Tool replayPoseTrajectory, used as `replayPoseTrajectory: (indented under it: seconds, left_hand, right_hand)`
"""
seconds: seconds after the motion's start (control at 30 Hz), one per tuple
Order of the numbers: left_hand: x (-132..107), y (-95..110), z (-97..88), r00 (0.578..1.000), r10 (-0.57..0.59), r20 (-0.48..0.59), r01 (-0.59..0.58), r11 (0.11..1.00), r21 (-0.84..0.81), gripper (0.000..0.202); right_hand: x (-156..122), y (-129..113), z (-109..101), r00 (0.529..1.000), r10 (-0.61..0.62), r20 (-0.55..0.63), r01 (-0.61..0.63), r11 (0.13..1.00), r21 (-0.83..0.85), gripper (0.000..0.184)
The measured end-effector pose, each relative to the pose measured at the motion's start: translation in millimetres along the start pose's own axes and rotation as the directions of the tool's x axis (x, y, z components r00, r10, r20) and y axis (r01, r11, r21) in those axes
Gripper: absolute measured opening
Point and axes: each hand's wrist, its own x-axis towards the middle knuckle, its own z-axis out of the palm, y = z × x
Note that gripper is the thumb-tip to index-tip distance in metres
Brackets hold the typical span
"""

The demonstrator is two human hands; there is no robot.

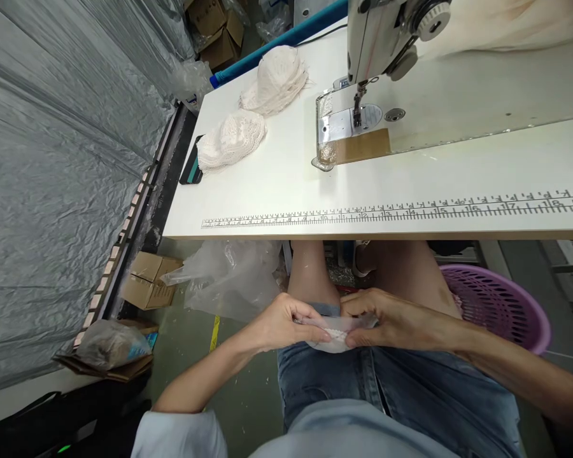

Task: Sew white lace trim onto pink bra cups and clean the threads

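Over my lap, below the table edge, both hands pinch a small clear plastic bag (337, 334) with tiny white pieces inside. My left hand (286, 321) grips its left side with fingers closed. My right hand (386, 318) grips its right side, fingers also closed. Both rest above my denim shorts (410, 394). On the white table (410, 172) above stand a sewing machine (377, 38) and two piles of white lace pieces, one nearer (230, 138) and one farther (277, 79).
A ruler strip (410, 211) runs along the table's front edge. A purple basket (501, 305) sits at my right. Cardboard boxes (148, 280), plastic bags (229, 273) and grey sheeting (52, 159) fill the left. A dark phone (191, 173) lies under the nearer lace pile.
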Motion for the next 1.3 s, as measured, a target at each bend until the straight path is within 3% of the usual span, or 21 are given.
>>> replayPoseTrajectory:
  seconds: [0.43, 0.73, 0.9, 1.07, 1.3]
  left_hand:
    - [3.1, -3.0, 1.0, 0.996, -0.092, -0.003, 0.090, 0.975, -0.205, 0.040]
    - [-3.8, -10.9, -4.1, 0.999, -0.035, -0.030, 0.030, 0.988, -0.155, 0.026]
    - [-5.9, -20.1, -6.1, 0.999, -0.044, -0.025, 0.038, 0.981, -0.189, 0.023]
    - [-5.3, -28.3, -6.5, 0.999, -0.029, -0.028, 0.022, 0.978, -0.207, 0.022]
    - [-6.3, -28.2, -6.3, 0.999, -0.035, -0.028, 0.027, 0.971, -0.238, 0.021]
  right_hand:
    - [-0.8, 8.9, -1.6, 0.998, 0.042, 0.037, -0.047, 0.989, 0.138, 0.029]
    - [-1.4, 15.3, 1.5, 1.000, 0.022, -0.013, -0.021, 0.997, 0.075, 0.021]
    - [-7.8, 16.2, 1.1, 0.999, 0.053, -0.008, -0.052, 0.993, 0.102, 0.020]
    - [-9.8, 21.1, 0.9, 1.000, 0.000, -0.012, 0.001, 0.994, 0.110, 0.019]
    - [-11.1, 23.4, -1.1, 0.999, -0.011, 0.033, 0.004, 0.976, 0.220, 0.023]
